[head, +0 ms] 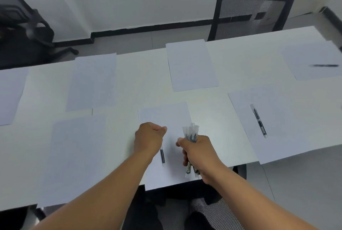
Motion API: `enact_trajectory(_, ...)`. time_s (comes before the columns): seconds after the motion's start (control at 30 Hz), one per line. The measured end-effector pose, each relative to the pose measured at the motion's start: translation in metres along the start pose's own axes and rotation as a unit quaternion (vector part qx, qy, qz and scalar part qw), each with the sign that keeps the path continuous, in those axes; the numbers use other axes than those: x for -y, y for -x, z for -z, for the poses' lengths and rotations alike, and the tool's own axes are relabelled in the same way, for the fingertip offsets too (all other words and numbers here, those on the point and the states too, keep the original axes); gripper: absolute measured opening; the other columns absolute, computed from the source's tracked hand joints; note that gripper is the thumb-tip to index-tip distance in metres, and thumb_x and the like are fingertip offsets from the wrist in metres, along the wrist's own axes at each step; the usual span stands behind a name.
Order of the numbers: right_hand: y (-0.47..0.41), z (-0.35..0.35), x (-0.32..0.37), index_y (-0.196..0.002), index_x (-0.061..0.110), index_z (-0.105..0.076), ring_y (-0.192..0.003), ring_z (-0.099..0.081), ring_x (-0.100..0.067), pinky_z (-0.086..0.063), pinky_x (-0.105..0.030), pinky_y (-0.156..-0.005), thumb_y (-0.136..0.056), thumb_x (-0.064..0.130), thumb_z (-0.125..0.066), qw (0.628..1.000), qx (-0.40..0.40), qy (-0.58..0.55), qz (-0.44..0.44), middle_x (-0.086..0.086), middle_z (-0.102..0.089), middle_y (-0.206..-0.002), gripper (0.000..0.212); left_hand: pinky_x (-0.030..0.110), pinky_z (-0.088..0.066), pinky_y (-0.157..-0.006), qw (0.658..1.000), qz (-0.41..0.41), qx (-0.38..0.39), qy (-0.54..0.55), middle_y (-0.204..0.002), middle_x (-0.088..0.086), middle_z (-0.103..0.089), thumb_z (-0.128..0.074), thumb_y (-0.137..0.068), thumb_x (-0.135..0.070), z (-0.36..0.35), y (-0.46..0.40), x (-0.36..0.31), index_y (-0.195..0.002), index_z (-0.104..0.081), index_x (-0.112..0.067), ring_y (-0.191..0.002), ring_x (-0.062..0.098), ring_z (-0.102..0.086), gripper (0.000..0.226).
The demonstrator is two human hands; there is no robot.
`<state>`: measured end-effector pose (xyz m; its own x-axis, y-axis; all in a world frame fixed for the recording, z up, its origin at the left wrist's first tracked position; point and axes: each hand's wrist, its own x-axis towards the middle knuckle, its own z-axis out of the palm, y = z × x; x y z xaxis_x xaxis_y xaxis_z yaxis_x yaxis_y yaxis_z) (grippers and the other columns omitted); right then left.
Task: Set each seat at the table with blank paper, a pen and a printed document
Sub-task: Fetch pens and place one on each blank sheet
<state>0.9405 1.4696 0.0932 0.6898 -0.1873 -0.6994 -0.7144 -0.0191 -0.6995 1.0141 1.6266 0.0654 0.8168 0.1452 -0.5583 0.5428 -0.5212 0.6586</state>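
L hand point(150, 135) is curled in a fist over the near-centre sheet point(166, 118), gripping a pen point(162, 155) whose lower end sticks out below the wrist; can't tell if the pen touches the paper yet. R hand point(196, 151) is wrapped round a bundle of pens point(191, 132), tips fanning out above the fist, ends poking out below.

Risks, as I judge them:
- Bundle is loosely fanned; if the R grip eases, pens may slip and roll off the near tabletop point(231, 63) edge just below.
- Centre sheet overhangs the near edge, so a wrist drag could pull it, pen incl., to the floor.
- Pen set down at a slant may roll.

Further out: right sheet point(288, 122) has its pen point(258, 121), also overhangs. Far-right sheet point(312, 59) has a pen point(323, 65), blurred. Sheets at lower left point(74, 155), mid left point(92, 82), far left point(11, 94) and upper centre point(190, 65) show no pen. No printed docs visible, so task looks early.
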Motion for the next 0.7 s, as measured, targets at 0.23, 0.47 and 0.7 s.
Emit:
enact_trajectory(0.23, 0.017, 0.018, 0.006, -0.089, 0.008, -0.066, -0.054, -0.057, -0.021, -0.051, -0.032, -0.057, -0.097, 0.021, -0.069, 0.999, 0.037, 0.007, 0.040, -0.008, -0.057, -0.072, 0.015, 0.039, -0.065, -0.086, 0.996, -0.045, -0.017, 0.081, -0.096, -0.011, -0.079, -0.074, -0.101, -0.032, -0.002, 0.047, -0.018, -0.096, -0.077, -0.023, -0.077, 0.005, -0.078, 0.010)
enact_trajectory(0.47, 0.040, 0.006, 0.007, -0.092, 0.014, -0.062, -0.069, -0.045, -0.025, -0.043, -0.036, -0.061, -0.096, 0.017, -0.063, 0.988, 0.118, 0.066, 0.071, -0.010, -0.044, -0.078, 0.005, 0.032, -0.062, -0.083, 0.982, -0.057, -0.062, 0.168, -0.090, -0.013, -0.082, -0.074, -0.099, -0.022, 0.018, 0.107, -0.002, -0.091, -0.083, -0.026, -0.082, 0.008, -0.077, 0.013)
enact_trajectory(0.7, 0.084, -0.035, 0.019, -0.095, 0.015, -0.063, -0.068, -0.045, -0.023, -0.038, -0.040, -0.066, -0.095, 0.017, -0.064, 0.973, 0.187, 0.090, 0.106, -0.009, -0.044, -0.078, 0.002, 0.016, -0.054, -0.087, 0.971, -0.085, -0.091, 0.202, -0.098, -0.022, -0.083, -0.076, -0.101, -0.022, 0.068, 0.155, 0.016, -0.088, -0.086, -0.032, -0.098, -0.004, -0.075, 0.019)
